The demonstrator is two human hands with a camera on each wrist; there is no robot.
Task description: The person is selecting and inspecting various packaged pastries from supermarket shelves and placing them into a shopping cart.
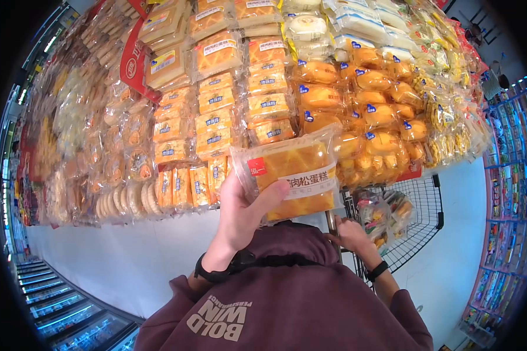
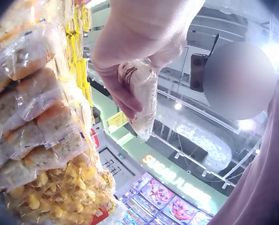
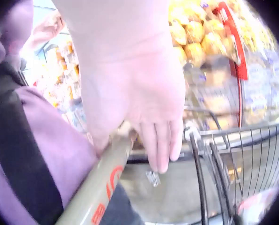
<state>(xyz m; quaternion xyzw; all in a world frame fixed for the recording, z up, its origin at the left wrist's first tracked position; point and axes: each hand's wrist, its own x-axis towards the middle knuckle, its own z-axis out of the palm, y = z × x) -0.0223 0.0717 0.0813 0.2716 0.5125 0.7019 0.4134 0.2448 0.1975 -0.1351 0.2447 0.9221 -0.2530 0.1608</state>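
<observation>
A brightly lit shop floor [image 1: 123,257] runs behind a display [image 1: 152,88] heaped with wrapped breads [image 1: 214,126] in my head view. Before the display's near edge, right of its middle, my left hand [image 1: 237,207] grips a bagged cake [image 1: 301,164]: the thumb lies across its front, and the pack stands upright, its bulk right of the palm. My right hand [image 1: 354,235] is lower, at the handle [image 1: 332,227] of a wire cart [image 1: 418,202] carrying filled bags [image 1: 373,216].

In the left wrist view the cake shows edge-on, directly below the palm, fingers along one side; stacked packs [image 2: 31,108] rise at the left.

In the right wrist view the handle, with red lettering, passes beneath my right hand, its fingers straight and loosely extended, the cake out of sight; the cart's wire side is to the right.
</observation>
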